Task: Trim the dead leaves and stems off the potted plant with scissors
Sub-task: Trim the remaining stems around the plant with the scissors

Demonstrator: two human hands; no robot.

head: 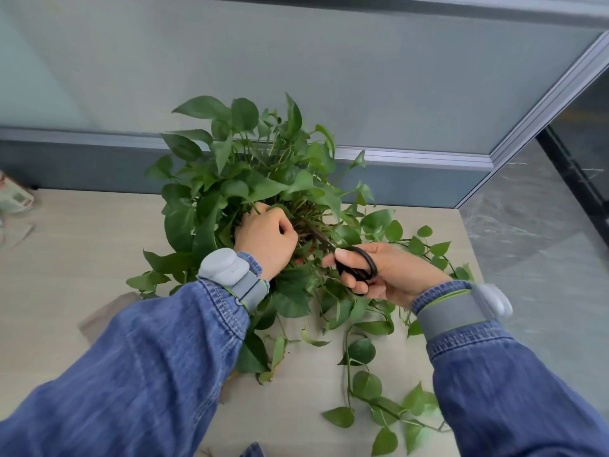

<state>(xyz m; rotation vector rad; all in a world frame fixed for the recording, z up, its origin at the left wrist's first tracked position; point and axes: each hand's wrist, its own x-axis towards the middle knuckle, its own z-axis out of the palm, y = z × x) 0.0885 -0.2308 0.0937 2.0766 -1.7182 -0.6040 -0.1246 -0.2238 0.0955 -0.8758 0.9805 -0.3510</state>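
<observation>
With my left hand (268, 240) curled round stems deep in the plant (250, 179) on the table (66, 258) and my right hand (372, 272) gripping the scissors (346, 258), blades hidden among stems, I risk cutting healthy stems or my fingers.

Around the potted plant (250, 166), bare table (82, 245) lies open to its left. Behind it a partition wall (296, 61) closes the way. Cut vines and leaves (365, 374) litter the table in front and right of it; beyond those the table's right edge drops off.
</observation>
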